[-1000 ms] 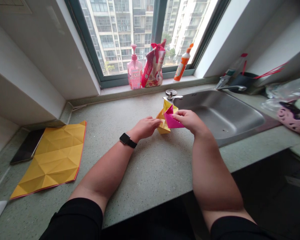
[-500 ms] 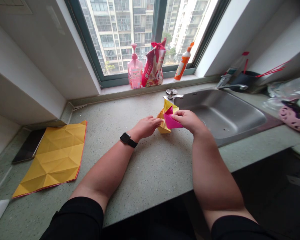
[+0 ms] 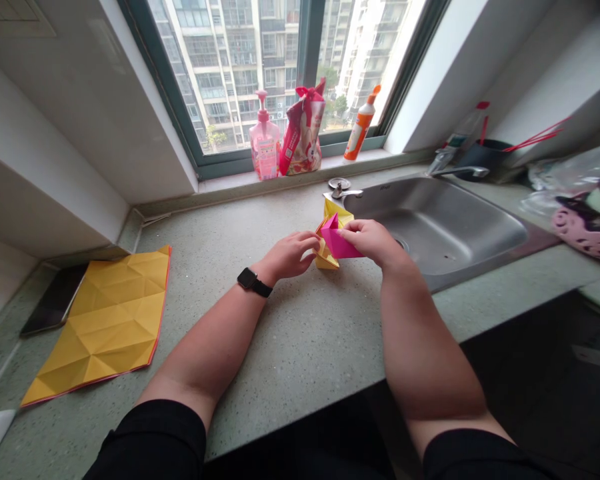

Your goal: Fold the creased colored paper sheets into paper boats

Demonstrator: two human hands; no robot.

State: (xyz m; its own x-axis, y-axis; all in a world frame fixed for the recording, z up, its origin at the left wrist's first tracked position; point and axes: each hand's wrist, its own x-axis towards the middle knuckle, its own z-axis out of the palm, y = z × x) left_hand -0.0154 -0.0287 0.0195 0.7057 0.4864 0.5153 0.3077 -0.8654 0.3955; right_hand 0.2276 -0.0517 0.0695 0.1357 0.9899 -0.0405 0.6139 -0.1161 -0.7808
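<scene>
A piece of folded origami paper, pink on one side and yellow on the other, stands on the counter just left of the sink. My right hand (image 3: 369, 240) pinches its pink flap (image 3: 344, 245) between thumb and fingers. At the left side of the yellow part (image 3: 329, 263) is my left hand (image 3: 294, 255), thumb and fingers apart and curved toward it. Whether those fingertips touch the paper, I cannot tell. Creased yellow sheets (image 3: 115, 320) with a red edge lie flat on the counter at the left, partly over a dark phone-like slab (image 3: 55, 300).
A steel sink (image 3: 445, 227) with a faucet (image 3: 460, 172) is at the right. On the windowsill stand a pink pump bottle (image 3: 266, 150), a red bag (image 3: 304, 137) and an orange bottle (image 3: 360, 130). A pink openwork basket (image 3: 587, 230) sits far right. The counter's front edge runs below my forearms.
My left fingers have loosened and drawn slightly away from the folded paper, with the thumb now apart. My right hand keeps its pinch on the pink flap. The view has shifted slightly.
</scene>
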